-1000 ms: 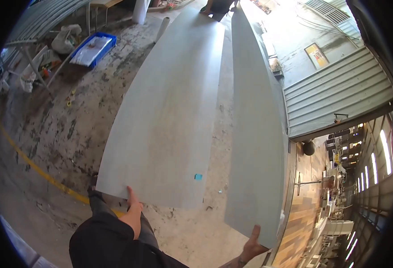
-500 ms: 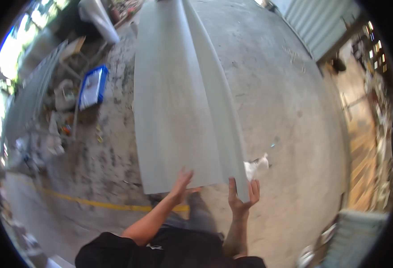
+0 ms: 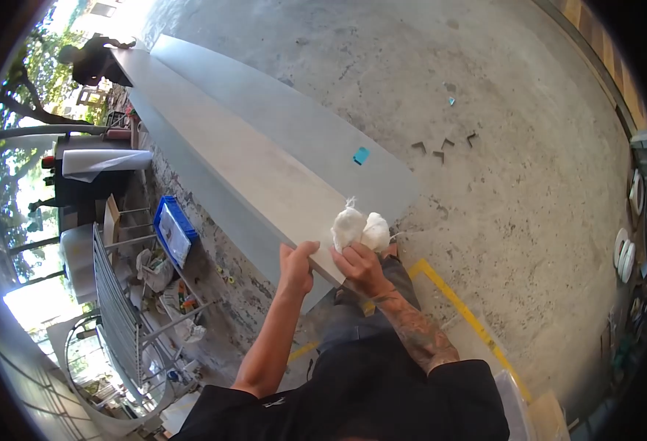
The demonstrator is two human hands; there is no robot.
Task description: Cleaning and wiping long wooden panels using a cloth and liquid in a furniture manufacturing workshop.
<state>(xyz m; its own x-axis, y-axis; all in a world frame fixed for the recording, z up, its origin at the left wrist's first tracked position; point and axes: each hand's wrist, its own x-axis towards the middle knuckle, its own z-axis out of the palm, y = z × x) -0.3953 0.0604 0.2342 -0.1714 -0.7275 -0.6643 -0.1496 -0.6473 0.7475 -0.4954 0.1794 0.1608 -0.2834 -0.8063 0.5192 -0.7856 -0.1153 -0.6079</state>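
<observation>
A long, pale grey panel (image 3: 246,158) with a narrow side face runs from me to the far left, where a person in dark clothing (image 3: 95,60) is at its other end. My left hand (image 3: 296,266) is closed on the panel's left edge near the close end. My right hand (image 3: 360,266) is closed at the near right corner, fingers curled over the panel. Two white, fluffy cloth bundles with loose threads (image 3: 348,226) sit right at its fingers; whether they are gripped, I cannot tell. Below the panel lies a wider grey sheet (image 3: 316,121).
A teal piece (image 3: 361,156) lies on the sheet. Several dark angle brackets (image 3: 439,154) are on the concrete floor. A blue tray (image 3: 167,228) and a metal rack (image 3: 121,309) stand at left. Yellow tape (image 3: 459,301) marks the floor near my feet.
My view has turned, and the panel now slants to the far left. My left hand, earlier open by the near end, now grips the left edge. The white bundles show by my right fingers.
</observation>
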